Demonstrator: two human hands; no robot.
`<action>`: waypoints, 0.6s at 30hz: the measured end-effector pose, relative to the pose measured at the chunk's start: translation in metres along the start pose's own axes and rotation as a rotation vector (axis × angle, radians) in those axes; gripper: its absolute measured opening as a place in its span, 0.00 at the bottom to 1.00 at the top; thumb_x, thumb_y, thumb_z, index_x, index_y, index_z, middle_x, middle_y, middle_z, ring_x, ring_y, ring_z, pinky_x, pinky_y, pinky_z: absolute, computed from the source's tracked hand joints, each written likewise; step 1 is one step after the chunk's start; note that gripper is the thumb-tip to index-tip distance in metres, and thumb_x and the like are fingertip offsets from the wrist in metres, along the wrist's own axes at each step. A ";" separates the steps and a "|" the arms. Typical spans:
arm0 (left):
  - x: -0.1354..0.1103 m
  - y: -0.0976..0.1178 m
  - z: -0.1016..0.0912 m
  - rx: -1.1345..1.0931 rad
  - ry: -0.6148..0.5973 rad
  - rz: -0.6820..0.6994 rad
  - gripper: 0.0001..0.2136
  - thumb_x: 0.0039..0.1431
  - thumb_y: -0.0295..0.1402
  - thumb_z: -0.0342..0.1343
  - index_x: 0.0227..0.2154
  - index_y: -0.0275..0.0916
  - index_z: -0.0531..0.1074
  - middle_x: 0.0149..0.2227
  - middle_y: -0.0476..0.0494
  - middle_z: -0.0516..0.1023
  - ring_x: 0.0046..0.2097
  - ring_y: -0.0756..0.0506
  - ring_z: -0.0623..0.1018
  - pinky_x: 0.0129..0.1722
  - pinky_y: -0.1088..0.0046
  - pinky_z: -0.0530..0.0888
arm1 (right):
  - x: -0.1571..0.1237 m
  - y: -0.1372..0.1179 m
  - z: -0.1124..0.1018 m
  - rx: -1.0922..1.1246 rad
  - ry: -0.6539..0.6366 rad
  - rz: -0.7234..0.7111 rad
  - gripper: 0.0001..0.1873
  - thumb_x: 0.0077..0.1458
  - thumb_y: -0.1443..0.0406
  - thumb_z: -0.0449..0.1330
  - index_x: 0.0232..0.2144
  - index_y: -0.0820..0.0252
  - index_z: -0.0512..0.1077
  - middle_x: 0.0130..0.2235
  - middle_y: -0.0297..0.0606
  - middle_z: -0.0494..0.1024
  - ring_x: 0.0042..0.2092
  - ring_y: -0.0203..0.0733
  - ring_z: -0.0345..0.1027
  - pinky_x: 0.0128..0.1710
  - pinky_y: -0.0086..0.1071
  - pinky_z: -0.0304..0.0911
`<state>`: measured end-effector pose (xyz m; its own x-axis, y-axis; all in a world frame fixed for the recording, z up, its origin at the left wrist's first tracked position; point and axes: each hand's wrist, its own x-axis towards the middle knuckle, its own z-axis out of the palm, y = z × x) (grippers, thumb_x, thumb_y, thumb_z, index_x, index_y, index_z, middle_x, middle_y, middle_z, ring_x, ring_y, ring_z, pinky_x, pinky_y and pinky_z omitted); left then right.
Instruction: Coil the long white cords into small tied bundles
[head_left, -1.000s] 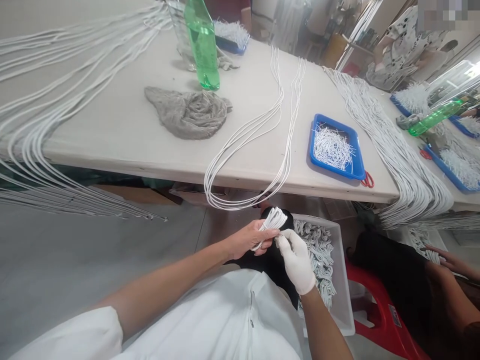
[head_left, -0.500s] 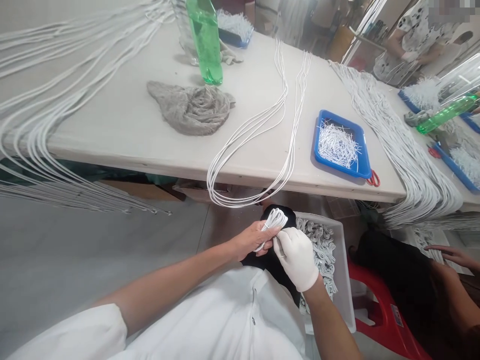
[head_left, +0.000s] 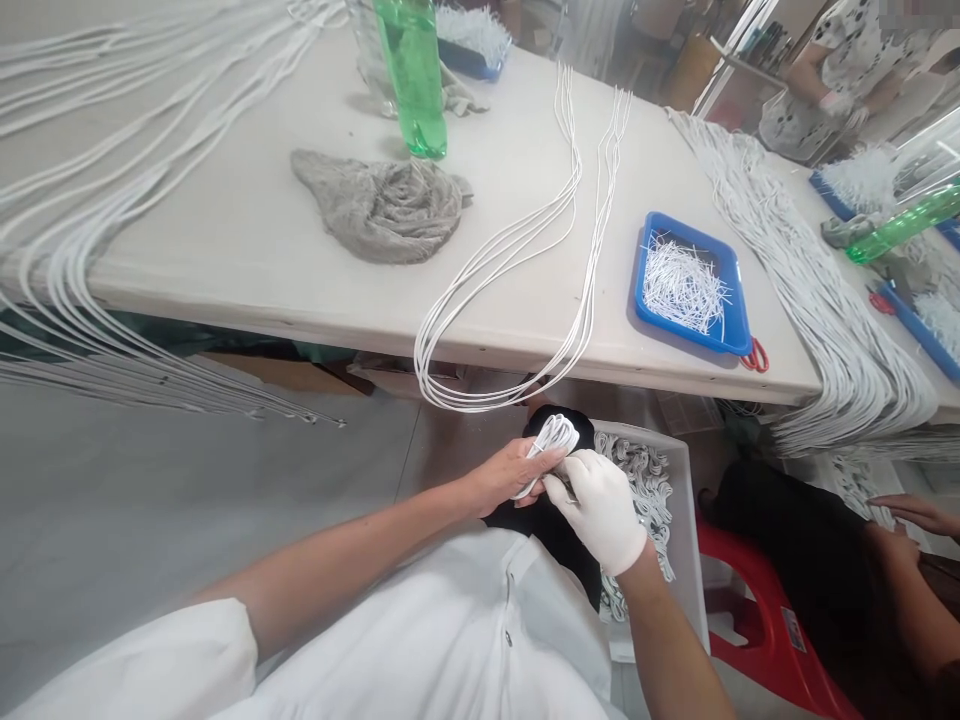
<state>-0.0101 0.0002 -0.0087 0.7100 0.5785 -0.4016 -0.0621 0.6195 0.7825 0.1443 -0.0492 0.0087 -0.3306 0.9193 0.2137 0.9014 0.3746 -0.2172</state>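
Observation:
My bare left hand (head_left: 504,474) is closed around a small coiled bundle of white cable (head_left: 555,434), its loops rising past the thumb. A thin band crosses the loops. Against the lower right side of the bundle, my white-gloved right hand (head_left: 600,512) has thumb and fingers bent together in a pinch. Whatever lies between those fingertips is hidden. Both hands are over my lap, below the table's front edge. Just above them, a long loop of white cables (head_left: 480,398) hangs off the table (head_left: 337,300).
A white bin (head_left: 686,520) of coiled bundles stands right of my lap. On the table are a blue tray (head_left: 739,310) of short white strips, red-handled scissors (head_left: 757,356), a grey cloth (head_left: 382,212) and a green bottle (head_left: 416,90). A co-worker's hand (head_left: 911,512) is at right.
My right hand has shifted slightly down and right, its fingers still at the bundle. My left hand keeps its hold on the cable. The whole view has moved a little.

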 end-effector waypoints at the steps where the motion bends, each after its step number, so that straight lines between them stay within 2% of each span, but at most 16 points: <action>1: 0.001 -0.001 0.000 0.001 0.004 -0.002 0.20 0.53 0.52 0.55 0.28 0.39 0.61 0.18 0.57 0.59 0.18 0.56 0.55 0.16 0.79 0.53 | 0.000 0.000 0.001 -0.015 0.004 0.000 0.14 0.62 0.65 0.50 0.25 0.59 0.67 0.26 0.36 0.69 0.30 0.40 0.61 0.32 0.33 0.53; 8: 0.002 -0.006 -0.001 -0.017 -0.031 -0.003 0.19 0.55 0.51 0.54 0.27 0.38 0.61 0.19 0.56 0.59 0.19 0.56 0.56 0.16 0.79 0.53 | -0.002 0.003 0.003 -0.083 -0.005 -0.052 0.16 0.62 0.67 0.48 0.23 0.59 0.65 0.25 0.36 0.69 0.29 0.40 0.60 0.31 0.34 0.51; 13: 0.003 -0.005 0.003 -0.026 0.003 -0.022 0.20 0.53 0.52 0.55 0.27 0.39 0.60 0.18 0.56 0.59 0.19 0.56 0.55 0.16 0.80 0.54 | -0.006 0.003 0.004 -0.096 0.001 0.015 0.15 0.62 0.63 0.50 0.24 0.59 0.66 0.25 0.36 0.68 0.29 0.40 0.60 0.31 0.34 0.52; 18: 0.005 -0.006 0.004 -0.034 0.022 -0.032 0.22 0.51 0.54 0.56 0.27 0.39 0.60 0.18 0.56 0.59 0.19 0.56 0.55 0.16 0.80 0.53 | -0.006 0.001 0.009 -0.122 0.040 0.019 0.16 0.62 0.66 0.48 0.23 0.60 0.66 0.24 0.37 0.67 0.28 0.40 0.60 0.30 0.34 0.51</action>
<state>-0.0034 -0.0034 -0.0134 0.6961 0.5696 -0.4370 -0.0636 0.6551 0.7528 0.1448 -0.0532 -0.0012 -0.3042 0.9195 0.2491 0.9354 0.3378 -0.1046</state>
